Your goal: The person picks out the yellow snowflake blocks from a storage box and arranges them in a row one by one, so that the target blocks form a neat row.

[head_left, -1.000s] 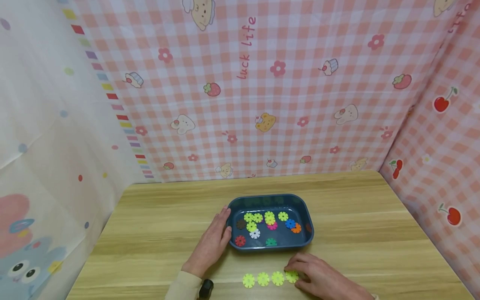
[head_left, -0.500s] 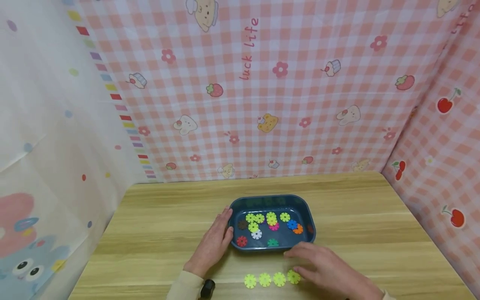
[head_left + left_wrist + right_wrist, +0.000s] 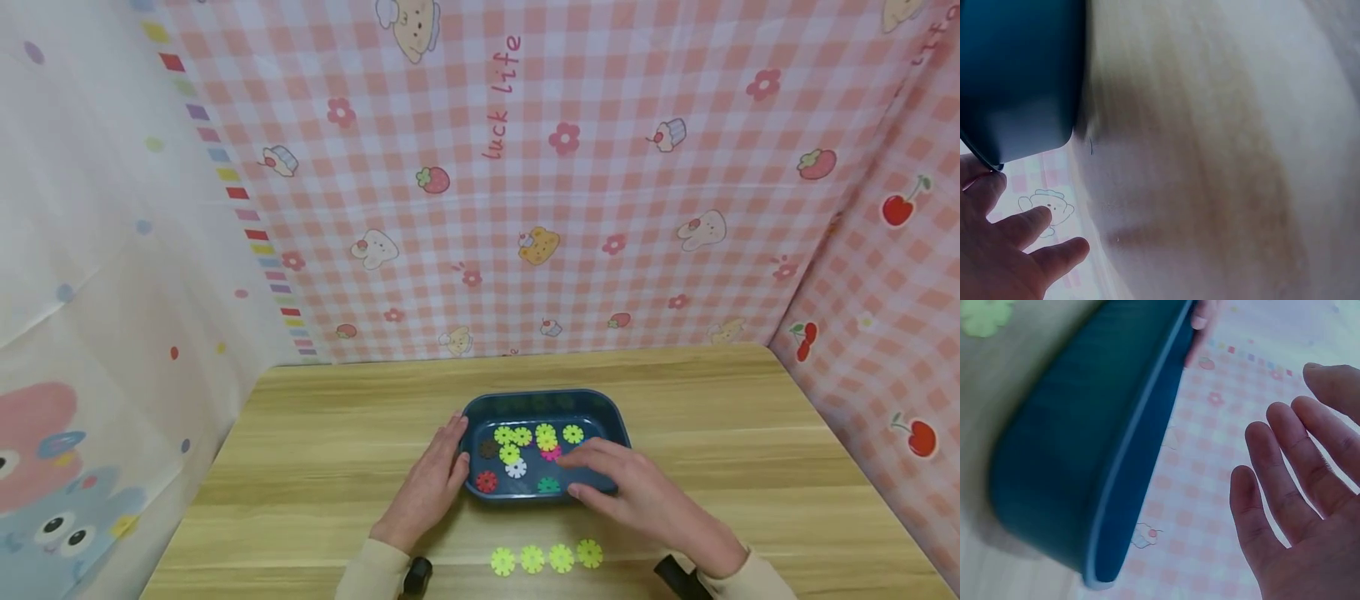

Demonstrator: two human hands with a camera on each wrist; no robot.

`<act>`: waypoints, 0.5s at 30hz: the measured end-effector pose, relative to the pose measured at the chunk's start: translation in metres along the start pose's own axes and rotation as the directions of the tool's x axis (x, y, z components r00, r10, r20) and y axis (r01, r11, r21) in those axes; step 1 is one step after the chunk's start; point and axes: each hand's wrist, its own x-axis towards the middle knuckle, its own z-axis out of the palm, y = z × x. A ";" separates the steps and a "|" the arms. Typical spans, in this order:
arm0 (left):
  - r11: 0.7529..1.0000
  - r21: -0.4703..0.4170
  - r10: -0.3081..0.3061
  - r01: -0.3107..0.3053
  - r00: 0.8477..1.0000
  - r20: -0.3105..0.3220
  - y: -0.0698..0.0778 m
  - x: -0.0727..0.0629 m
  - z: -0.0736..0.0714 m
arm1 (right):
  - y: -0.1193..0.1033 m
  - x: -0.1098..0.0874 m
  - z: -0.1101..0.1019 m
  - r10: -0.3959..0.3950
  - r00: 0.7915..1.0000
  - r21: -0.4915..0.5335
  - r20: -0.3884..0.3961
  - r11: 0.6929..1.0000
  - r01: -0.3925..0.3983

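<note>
A dark blue tray (image 3: 495, 406) sits on the table with several notched plastic discs inside. Against its left side rests my left hand (image 3: 422, 493), fingers laid fairly straight along the rim; the left wrist view shows fingertips (image 3: 988, 187) at the rim's edge. Over the tray's right part hovers my right hand (image 3: 648, 496), fingers spread and holding nothing, hiding some discs. In the right wrist view its fingers (image 3: 1285, 469) are extended. Inside lie yellow-green discs (image 3: 509, 452), a white disc (image 3: 516, 468), a red disc (image 3: 486, 481), a green disc (image 3: 549, 484) and a pink one (image 3: 552, 453).
In front of the tray, several yellow-green discs form a row, the rightmost disc (image 3: 590, 553) nearest the right forearm. The wooden table (image 3: 337, 433) meets a pink checked cloth (image 3: 600, 192) at the back. Dark straps (image 3: 681, 575) circle both wrists.
My right hand has let go of the rightmost yellow-green disc in the row and moved up and forward over the tray. The left hand stays at the tray's left side.
</note>
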 end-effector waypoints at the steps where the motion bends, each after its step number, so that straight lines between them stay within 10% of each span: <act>1: 1.000 0.000 0.000 0.000 1.000 0.000 0.000 0.000 0.000 | 0.000 0.003 0.000 0.004 1.000 0.005 -0.002 1.000 -0.004; 15: 1.000 0.029 -0.005 0.004 1.000 0.011 0.003 -0.001 -0.004 | -0.004 0.051 -0.012 -0.054 0.997 -0.014 0.051 0.998 0.055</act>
